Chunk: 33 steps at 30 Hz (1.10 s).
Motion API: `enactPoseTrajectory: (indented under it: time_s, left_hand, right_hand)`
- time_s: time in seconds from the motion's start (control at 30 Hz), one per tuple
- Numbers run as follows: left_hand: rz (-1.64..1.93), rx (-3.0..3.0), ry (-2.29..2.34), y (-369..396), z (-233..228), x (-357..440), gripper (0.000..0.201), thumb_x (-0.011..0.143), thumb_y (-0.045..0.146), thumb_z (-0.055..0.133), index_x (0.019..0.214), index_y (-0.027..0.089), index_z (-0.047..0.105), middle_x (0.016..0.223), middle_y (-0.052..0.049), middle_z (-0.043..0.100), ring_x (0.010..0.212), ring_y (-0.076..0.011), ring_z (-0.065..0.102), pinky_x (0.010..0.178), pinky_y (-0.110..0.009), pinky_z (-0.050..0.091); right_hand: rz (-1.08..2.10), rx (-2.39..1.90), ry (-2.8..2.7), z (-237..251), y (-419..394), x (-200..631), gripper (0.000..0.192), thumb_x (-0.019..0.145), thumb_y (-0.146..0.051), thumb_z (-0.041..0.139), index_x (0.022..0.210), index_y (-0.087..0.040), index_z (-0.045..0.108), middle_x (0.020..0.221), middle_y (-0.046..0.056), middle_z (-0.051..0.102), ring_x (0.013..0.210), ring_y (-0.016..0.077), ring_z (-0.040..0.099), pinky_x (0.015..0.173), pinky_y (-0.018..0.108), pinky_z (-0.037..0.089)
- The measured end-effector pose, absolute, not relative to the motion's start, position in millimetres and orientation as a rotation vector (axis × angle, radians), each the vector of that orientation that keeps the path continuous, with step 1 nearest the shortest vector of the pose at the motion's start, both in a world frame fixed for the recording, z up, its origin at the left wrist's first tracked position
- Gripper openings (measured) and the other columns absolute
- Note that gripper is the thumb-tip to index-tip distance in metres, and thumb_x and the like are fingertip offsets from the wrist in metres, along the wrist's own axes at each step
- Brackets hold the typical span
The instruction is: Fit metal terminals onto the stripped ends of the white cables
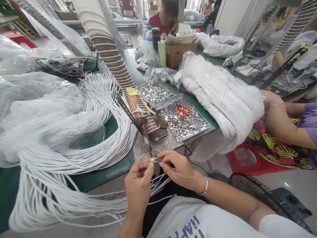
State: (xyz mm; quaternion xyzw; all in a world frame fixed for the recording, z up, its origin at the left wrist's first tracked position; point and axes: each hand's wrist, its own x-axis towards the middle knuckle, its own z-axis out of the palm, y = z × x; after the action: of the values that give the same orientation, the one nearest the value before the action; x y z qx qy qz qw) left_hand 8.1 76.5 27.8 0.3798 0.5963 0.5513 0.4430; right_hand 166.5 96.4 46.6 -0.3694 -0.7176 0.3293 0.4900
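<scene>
Both hands pinch thin white cable end: left hand [138, 185], right hand [179, 168], yellow tip [153, 160] between, just below metal plate [153, 145]. Risk: tip slips, loose strands tangle.

Cable bundle [74, 155] left of tray [184, 122], scissors [183, 110] on tray, box [178, 53] behind.

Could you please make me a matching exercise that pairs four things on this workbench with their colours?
Things:
1. scissors handles
2. cable bundle
3. box
4. tape at the fingers

Colours:
A. white
B. yellow
C. red-orange
D. brown cardboard

Pairs: 1-C, 2-A, 3-D, 4-B. The left hand and right hand pinch the taped wire end between them.
</scene>
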Motion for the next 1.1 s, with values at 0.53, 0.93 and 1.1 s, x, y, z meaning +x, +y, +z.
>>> enactPoseTrajectory:
  time_s: [0.53, 0.93, 1.1]
  left_hand:
    - [1.448, 0.956, 1.476, 85, 36, 8, 0.014, 0.077, 0.028, 0.075, 0.071, 0.018, 0.066, 0.087, -0.001, 0.073, 0.085, -0.0128, 0.067, 0.077, -0.02, 0.051]
    - [1.493, 0.931, 1.482, 80, 21, 8, 0.012, 0.075, 0.024, 0.074, 0.072, 0.017, 0.066, 0.087, -0.004, 0.073, 0.086, -0.0179, 0.068, 0.079, -0.027, 0.052]
    - [1.431, 0.788, 1.494, 73, 8, 5, 0.016, 0.074, 0.027, 0.075, 0.072, 0.017, 0.064, 0.091, -0.005, 0.073, 0.085, -0.0175, 0.067, 0.078, -0.027, 0.051]
  right_hand:
    - [0.778, -0.881, -1.7, 49, 107, 157, 0.009, 0.091, -0.018, 0.053, 0.083, -0.018, 0.056, 0.096, 0.008, 0.068, 0.092, 0.0149, 0.065, 0.082, 0.028, 0.053]
    - [0.764, -0.884, -1.715, 41, 104, 160, 0.008, 0.092, -0.018, 0.054, 0.084, -0.018, 0.055, 0.095, 0.009, 0.068, 0.096, 0.0149, 0.065, 0.084, 0.028, 0.053]
    - [0.805, -0.841, -1.77, 30, 97, 163, 0.004, 0.091, -0.016, 0.054, 0.088, -0.017, 0.056, 0.103, 0.011, 0.068, 0.097, 0.0147, 0.066, 0.085, 0.027, 0.055]
